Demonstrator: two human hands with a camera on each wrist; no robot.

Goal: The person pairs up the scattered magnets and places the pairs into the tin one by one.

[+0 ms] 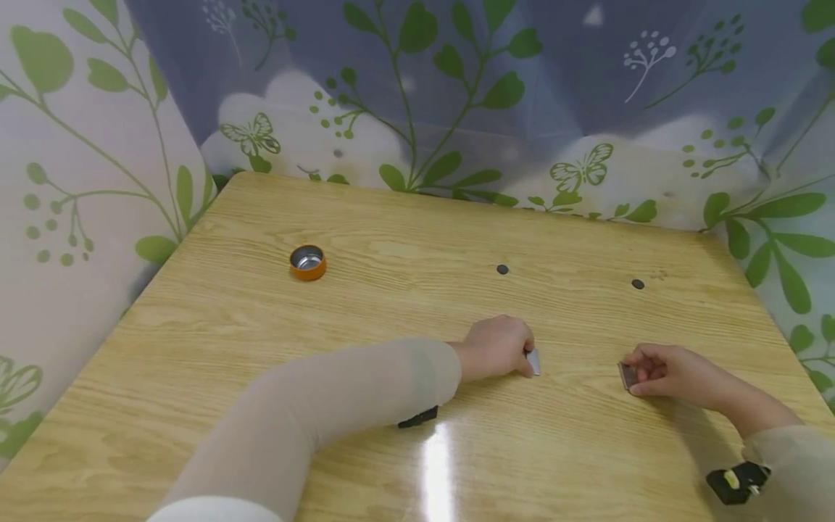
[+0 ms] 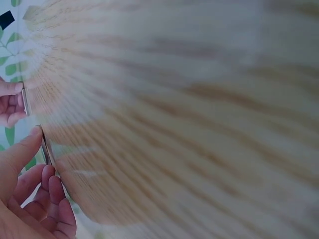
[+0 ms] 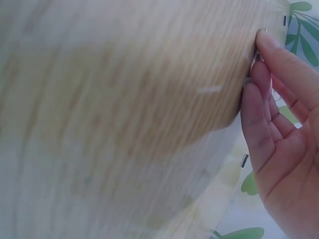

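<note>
Space parted the pale flat piece (image 1: 533, 362) from the dark flat piece (image 1: 627, 375) on the near half of the table (image 1: 391, 308), and the two stood well apart. By a clock face read from the person's seat, the dark one lay at three o'clock from the pale one, a touch nearer the person. Both showed their long sides running roughly from eleven to five, so they stood nearly side-on to each other across the gap.

Each hand had its own piece. The left hand (image 1: 493, 348) kept its grip together on the pale one, thumb at one end and fingers at the other, the piece poking out toward four o'clock. The right hand (image 1: 675, 373) pinched the dark one at nine o'clock from its palm, grip likewise closed. I couldn't tell whether either piece touched the wood.

Beyond them lay two black discs: the left disc (image 1: 502, 269) between eleven and twelve from the pale piece, nearer the left hand; the right disc (image 1: 638, 284) at twelve from the dark piece, nearer the right. An orange bowl (image 1: 308, 274) sat toward ten from the left hand, well off.
</note>
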